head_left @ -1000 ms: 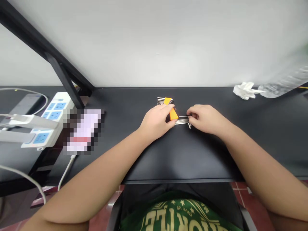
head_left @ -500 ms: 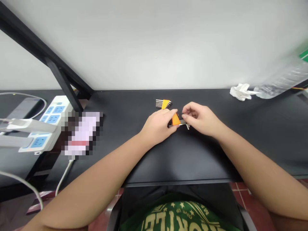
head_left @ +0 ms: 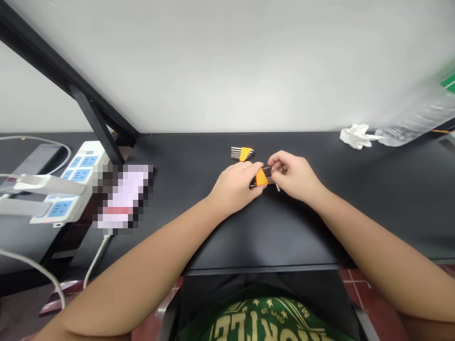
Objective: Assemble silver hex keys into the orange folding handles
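Observation:
My left hand [head_left: 234, 188] is closed around an orange hex key holder [head_left: 261, 177], its thumb and fingers gripping the two edges. Several silver hex keys sit in the holder, and the bent end of one [head_left: 277, 187] sticks out to the right. Fingertips of my right hand [head_left: 297, 176] pinch a thin hex key [head_left: 268, 168], whose other end reaches the upper part of the holder. Behind my left hand, a second orange holder with several hex keys [head_left: 245, 154] lies on the black desk [head_left: 263, 232].
To the left lie a blurred-out phone [head_left: 124, 194] on a cable and a white power strip [head_left: 76, 182] with plugs. A crumpled tissue [head_left: 357, 136] and a clear plastic bottle [head_left: 415, 121] are at the back right. A white wall [head_left: 227, 66] rises behind the desk.
My right fingers have brought a thin hex key to the upper side of the orange holder, so it now spans the gap between my hands. My left hand keeps its grip.

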`<act>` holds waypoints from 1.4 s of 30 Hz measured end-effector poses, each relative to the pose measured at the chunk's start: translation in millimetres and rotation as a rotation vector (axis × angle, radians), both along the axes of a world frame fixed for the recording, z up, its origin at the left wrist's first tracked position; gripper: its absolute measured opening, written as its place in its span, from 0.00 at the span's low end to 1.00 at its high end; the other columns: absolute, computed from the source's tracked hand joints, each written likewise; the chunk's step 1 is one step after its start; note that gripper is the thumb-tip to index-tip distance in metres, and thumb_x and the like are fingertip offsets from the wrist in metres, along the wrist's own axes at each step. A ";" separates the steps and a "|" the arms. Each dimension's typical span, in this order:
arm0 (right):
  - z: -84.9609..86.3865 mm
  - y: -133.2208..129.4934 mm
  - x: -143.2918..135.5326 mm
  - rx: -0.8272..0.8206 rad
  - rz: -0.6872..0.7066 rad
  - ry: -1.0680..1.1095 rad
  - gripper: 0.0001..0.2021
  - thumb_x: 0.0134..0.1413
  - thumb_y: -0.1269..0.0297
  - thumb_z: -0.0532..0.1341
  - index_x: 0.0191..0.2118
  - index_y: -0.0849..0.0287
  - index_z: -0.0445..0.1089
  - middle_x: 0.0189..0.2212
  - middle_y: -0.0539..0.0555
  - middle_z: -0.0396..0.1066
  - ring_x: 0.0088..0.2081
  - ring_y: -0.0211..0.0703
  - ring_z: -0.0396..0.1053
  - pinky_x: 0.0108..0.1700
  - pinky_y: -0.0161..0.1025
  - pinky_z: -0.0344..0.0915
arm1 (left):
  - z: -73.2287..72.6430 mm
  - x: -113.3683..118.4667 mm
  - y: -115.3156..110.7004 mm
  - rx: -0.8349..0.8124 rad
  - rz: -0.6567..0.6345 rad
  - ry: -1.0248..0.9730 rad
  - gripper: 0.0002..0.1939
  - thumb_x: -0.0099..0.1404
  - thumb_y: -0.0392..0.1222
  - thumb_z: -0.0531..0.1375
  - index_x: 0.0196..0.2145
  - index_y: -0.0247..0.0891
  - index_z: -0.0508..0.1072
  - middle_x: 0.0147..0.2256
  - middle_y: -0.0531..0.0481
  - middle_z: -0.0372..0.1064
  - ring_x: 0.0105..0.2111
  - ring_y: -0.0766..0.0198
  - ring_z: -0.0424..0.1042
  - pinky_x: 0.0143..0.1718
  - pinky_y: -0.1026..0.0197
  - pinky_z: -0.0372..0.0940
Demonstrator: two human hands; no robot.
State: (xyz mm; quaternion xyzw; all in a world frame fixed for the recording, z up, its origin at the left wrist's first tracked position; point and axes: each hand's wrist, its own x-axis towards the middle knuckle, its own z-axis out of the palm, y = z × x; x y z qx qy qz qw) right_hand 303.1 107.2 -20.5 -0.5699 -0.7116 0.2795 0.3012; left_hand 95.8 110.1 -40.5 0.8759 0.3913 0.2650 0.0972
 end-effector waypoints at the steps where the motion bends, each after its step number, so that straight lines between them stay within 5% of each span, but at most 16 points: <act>1: -0.2 1.9 2.9 0.012 -0.008 -0.055 0.11 0.46 0.72 0.59 0.38 0.55 0.71 0.27 0.47 0.73 0.27 0.40 0.68 0.34 0.38 0.64 | -0.8 -0.5 0.4 0.001 0.011 -0.001 0.20 0.66 0.43 0.66 0.54 0.37 0.72 0.41 0.45 0.76 0.43 0.56 0.75 0.46 0.55 0.70; 10: -2.8 15.1 25.8 -0.026 0.026 -0.392 0.07 0.48 0.71 0.60 0.34 0.56 0.73 0.27 0.50 0.75 0.30 0.43 0.70 0.35 0.39 0.61 | 0.8 -4.2 3.0 -0.051 0.040 0.013 0.22 0.67 0.44 0.65 0.57 0.36 0.72 0.44 0.46 0.77 0.44 0.56 0.76 0.47 0.55 0.70; 23: -0.2 5.9 29.3 -0.009 0.241 -0.411 0.09 0.54 0.72 0.58 0.37 0.56 0.75 0.37 0.54 0.72 0.35 0.43 0.70 0.40 0.39 0.65 | 0.6 -5.1 4.1 -0.048 0.041 -0.003 0.22 0.66 0.43 0.66 0.56 0.36 0.73 0.44 0.45 0.77 0.43 0.56 0.76 0.47 0.55 0.71; 28: 7.5 3.5 24.4 0.072 0.153 -0.265 0.09 0.53 0.72 0.59 0.38 0.57 0.74 0.35 0.53 0.72 0.33 0.43 0.69 0.40 0.41 0.66 | -3.3 -4.2 3.8 -0.014 -0.022 -0.023 0.24 0.66 0.43 0.67 0.58 0.34 0.71 0.41 0.45 0.76 0.42 0.57 0.75 0.46 0.55 0.71; 35: 9.2 -3.5 4.5 -0.235 0.104 0.230 0.02 0.55 0.65 0.63 0.35 0.54 0.69 0.25 0.47 0.72 0.25 0.40 0.68 0.29 0.38 0.65 | 3.1 1.7 -0.3 -0.023 -0.134 0.018 0.18 0.67 0.44 0.65 0.53 0.35 0.73 0.38 0.47 0.73 0.39 0.58 0.71 0.44 0.56 0.68; 42: 4.4 -1.9 0.9 -0.244 0.067 0.275 0.08 0.47 0.71 0.62 0.35 0.55 0.67 0.25 0.46 0.70 0.23 0.38 0.68 0.27 0.35 0.64 | 3.2 3.4 -0.8 -0.010 -0.105 0.047 0.20 0.68 0.46 0.65 0.54 0.36 0.72 0.40 0.46 0.74 0.41 0.57 0.72 0.47 0.55 0.68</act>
